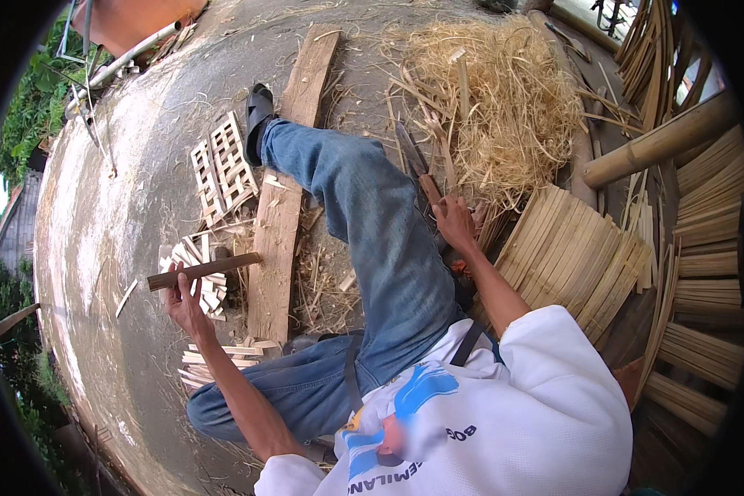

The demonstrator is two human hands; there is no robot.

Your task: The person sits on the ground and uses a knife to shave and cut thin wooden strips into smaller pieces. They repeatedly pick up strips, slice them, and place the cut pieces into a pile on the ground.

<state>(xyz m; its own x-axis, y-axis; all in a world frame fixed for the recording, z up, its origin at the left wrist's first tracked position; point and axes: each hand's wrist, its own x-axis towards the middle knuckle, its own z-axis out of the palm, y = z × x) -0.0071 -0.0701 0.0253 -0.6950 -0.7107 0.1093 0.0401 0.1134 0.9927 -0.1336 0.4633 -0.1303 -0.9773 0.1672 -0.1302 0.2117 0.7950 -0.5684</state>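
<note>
Your left hand (186, 304) is clenched around a bamboo stick (204, 271), held level above the left edge of the plank (277, 223). Your right hand (455, 221) grasps the knife (417, 165) by its handle (blade lying beside the shavings (496, 107)). Keep the stick steady and your fingers clear of the blade.

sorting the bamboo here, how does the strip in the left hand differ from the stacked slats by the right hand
The strip is a single dark brown piece, held up off the ground in the left hand. The stacked slats are many, pale yellow, lying fanned on the ground beside the right hand, which grips a knife instead. Both look like flat, narrow lengths of split bamboo.
</note>
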